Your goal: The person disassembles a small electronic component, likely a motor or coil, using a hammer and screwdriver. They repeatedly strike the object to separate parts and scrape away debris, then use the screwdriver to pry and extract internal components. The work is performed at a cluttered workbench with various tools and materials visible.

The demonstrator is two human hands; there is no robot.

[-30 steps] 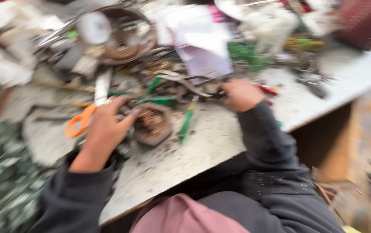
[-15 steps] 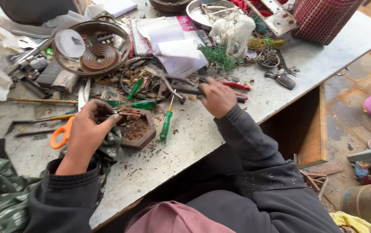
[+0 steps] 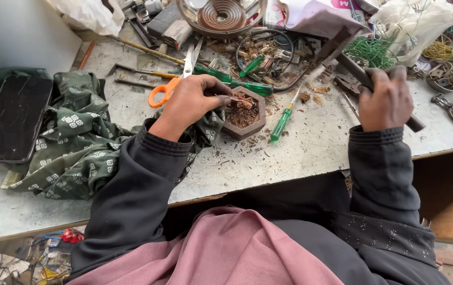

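Worn grey workbench (image 3: 311, 153), green patterned cloth (image 3: 79, 142), black phone (image 3: 13, 119), green-handled screwdrivers (image 3: 282, 126), orange-handled scissors (image 3: 166, 89), scattered debris

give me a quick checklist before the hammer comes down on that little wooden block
1. Right hand grips the hammer: ok.
2. Left hand steadies the block: ok.
3. Left fingertips away from the strike spot: not ok, they touch the rim.
4. Block flat on the table: cannot tell.
5. Green screwdriver apart from the block: ok.
6. Phone well aside on the cloth: ok.
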